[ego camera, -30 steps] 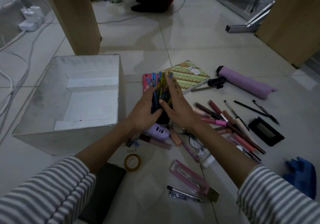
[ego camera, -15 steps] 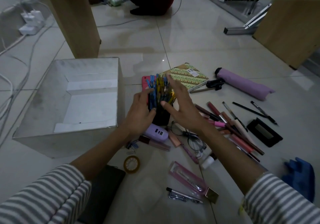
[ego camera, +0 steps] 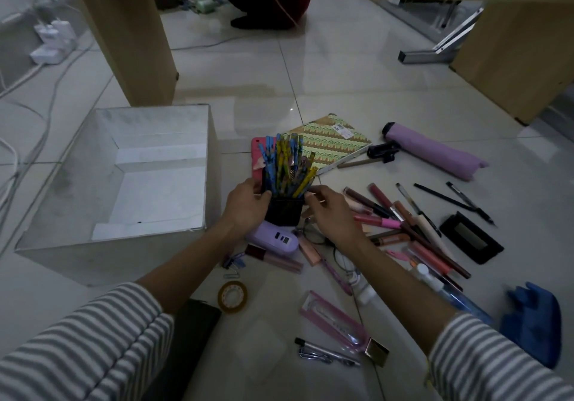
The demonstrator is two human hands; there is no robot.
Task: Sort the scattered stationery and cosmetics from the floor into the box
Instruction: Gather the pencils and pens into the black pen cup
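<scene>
Left hand (ego camera: pixel 245 205) and right hand (ego camera: pixel 329 214) clasp the black mesh pen cup (ego camera: pixel 287 214); lift it upright into the white cardboard box (ego camera: pixel 108 254).

Floor level: box (ego camera: pixel 77 177) is set left of the pen holder (ego camera: pixel 287 212), with a table leg (ego camera: pixel 136 43) behind it. Behind the holder a notebook (ego camera: pixel 329 142) is laid, a folded umbrella (ego camera: pixel 435 152) right of that. Right of the holder cosmetic tubes (ego camera: pixel 377 223) are heaped; a tape roll (ego camera: pixel 232 307) is placed in front.
</scene>
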